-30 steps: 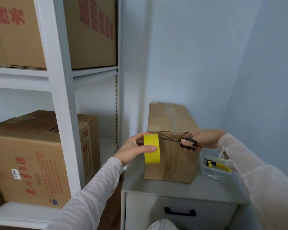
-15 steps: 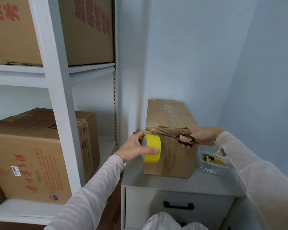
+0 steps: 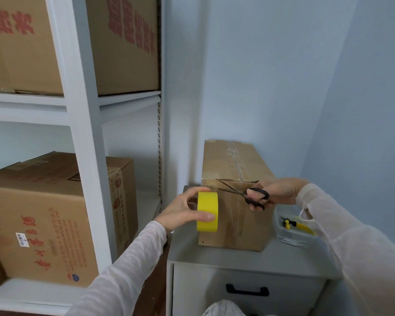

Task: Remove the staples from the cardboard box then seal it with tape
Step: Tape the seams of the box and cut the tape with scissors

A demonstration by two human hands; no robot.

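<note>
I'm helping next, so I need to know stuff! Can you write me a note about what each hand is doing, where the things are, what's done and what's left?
Left hand: grips the yellow tape roll in front of the box's near end.
Right hand: holds the scissors, blades open, at that end's top edge.
The box sits on the grey cabinet; a clear tray is to its right.
Done: shiny tape seems to run along the top seam; no staples show.
Left: probably snip the tape from the roll and press it flat.
</note>
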